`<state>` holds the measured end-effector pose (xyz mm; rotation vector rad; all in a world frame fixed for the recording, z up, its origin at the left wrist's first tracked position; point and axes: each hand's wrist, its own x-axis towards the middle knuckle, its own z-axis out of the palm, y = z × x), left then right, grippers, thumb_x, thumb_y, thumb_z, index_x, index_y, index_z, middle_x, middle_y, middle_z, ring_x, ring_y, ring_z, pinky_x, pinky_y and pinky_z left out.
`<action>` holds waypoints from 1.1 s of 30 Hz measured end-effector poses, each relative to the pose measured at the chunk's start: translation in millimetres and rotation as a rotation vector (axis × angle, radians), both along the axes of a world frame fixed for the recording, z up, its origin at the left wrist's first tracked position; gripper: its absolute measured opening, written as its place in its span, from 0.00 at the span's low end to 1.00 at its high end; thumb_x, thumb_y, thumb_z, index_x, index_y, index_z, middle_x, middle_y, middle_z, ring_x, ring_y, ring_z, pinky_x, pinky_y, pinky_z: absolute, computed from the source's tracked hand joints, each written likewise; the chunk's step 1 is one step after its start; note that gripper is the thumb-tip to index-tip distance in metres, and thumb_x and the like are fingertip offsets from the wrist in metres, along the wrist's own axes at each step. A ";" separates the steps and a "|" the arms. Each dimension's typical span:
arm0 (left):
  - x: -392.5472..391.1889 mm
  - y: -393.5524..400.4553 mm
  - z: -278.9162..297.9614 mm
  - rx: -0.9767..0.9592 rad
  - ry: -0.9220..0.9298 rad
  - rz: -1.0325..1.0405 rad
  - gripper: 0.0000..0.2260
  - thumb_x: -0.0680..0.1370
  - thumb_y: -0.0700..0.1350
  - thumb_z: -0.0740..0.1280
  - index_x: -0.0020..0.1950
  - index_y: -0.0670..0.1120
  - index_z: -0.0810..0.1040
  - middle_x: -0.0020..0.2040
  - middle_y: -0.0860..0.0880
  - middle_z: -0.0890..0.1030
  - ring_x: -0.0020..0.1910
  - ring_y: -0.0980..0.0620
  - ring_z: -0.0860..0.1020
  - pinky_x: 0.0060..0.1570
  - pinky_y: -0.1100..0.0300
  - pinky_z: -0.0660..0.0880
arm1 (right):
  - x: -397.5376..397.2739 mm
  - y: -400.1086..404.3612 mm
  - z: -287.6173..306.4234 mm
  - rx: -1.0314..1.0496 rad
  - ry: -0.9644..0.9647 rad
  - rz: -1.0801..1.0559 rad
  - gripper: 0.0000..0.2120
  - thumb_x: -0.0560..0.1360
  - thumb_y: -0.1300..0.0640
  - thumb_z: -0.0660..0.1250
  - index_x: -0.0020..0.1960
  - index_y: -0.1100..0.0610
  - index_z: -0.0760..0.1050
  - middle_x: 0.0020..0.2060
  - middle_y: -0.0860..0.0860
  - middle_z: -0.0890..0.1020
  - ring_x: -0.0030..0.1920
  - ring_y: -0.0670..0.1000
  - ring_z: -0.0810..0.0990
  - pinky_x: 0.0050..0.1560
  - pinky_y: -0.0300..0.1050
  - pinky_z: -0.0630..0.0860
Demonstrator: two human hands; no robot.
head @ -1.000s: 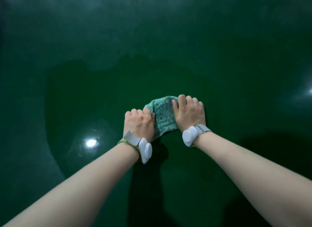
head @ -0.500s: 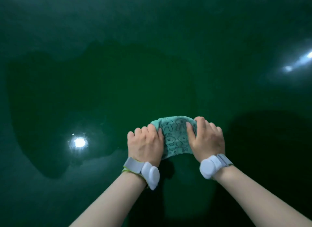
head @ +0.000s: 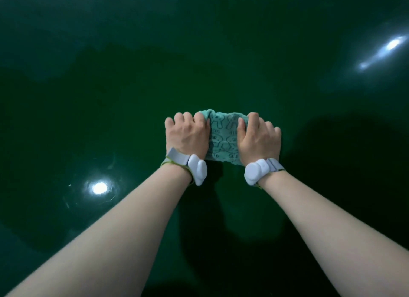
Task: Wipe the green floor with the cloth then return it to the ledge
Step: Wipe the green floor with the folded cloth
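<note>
Both hands, left hand [head: 188, 135] and right hand [head: 257, 139], press flat on a teal cloth [head: 223, 137] lying on the glossy green floor [head: 110, 97]. Uneven pressure could let the cloth bunch or slip.

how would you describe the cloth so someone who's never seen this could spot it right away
Start from the dark, glossy green floor that fills the view, then follow both forearms to where the left hand and right hand press down. The cloth lies between them: pale mint, fuzzy, printed with cartoon figures.
</note>
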<state>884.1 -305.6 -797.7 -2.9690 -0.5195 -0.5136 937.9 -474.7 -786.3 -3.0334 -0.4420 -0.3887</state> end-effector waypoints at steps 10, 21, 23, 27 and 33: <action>97.7 32.6 2.8 -0.020 0.096 0.000 0.19 0.85 0.53 0.54 0.44 0.45 0.76 0.38 0.44 0.79 0.40 0.44 0.76 0.43 0.51 0.61 | 110.4 40.4 -0.6 -0.039 -0.044 0.028 0.21 0.86 0.46 0.49 0.57 0.59 0.73 0.41 0.56 0.83 0.42 0.60 0.80 0.43 0.52 0.69; 77.0 31.8 -8.3 -0.001 0.015 0.126 0.19 0.82 0.54 0.60 0.36 0.46 0.74 0.29 0.47 0.75 0.31 0.46 0.73 0.37 0.54 0.61 | 92.4 40.1 2.7 -0.048 -0.011 0.037 0.19 0.87 0.47 0.49 0.53 0.58 0.72 0.39 0.56 0.81 0.39 0.59 0.78 0.41 0.52 0.68; 70.5 30.5 -5.4 0.030 -0.017 0.113 0.18 0.81 0.54 0.63 0.34 0.46 0.73 0.28 0.47 0.73 0.30 0.47 0.72 0.36 0.55 0.61 | 80.2 37.2 4.8 -0.035 -0.012 0.027 0.18 0.87 0.47 0.50 0.52 0.58 0.73 0.38 0.55 0.80 0.38 0.59 0.78 0.41 0.52 0.68; 44.6 26.7 -0.9 0.046 -0.043 0.067 0.18 0.82 0.53 0.64 0.35 0.46 0.72 0.29 0.47 0.73 0.30 0.47 0.72 0.36 0.55 0.60 | 51.0 29.9 6.1 -0.008 -0.010 0.007 0.18 0.87 0.47 0.52 0.52 0.58 0.74 0.38 0.55 0.80 0.38 0.59 0.78 0.41 0.54 0.71; -4.9 14.4 0.5 0.009 -0.020 0.043 0.18 0.84 0.53 0.61 0.36 0.46 0.70 0.31 0.47 0.71 0.31 0.46 0.70 0.35 0.53 0.59 | 5.5 11.4 1.9 0.015 -0.019 0.019 0.17 0.87 0.47 0.54 0.49 0.57 0.73 0.35 0.53 0.76 0.35 0.57 0.73 0.38 0.53 0.68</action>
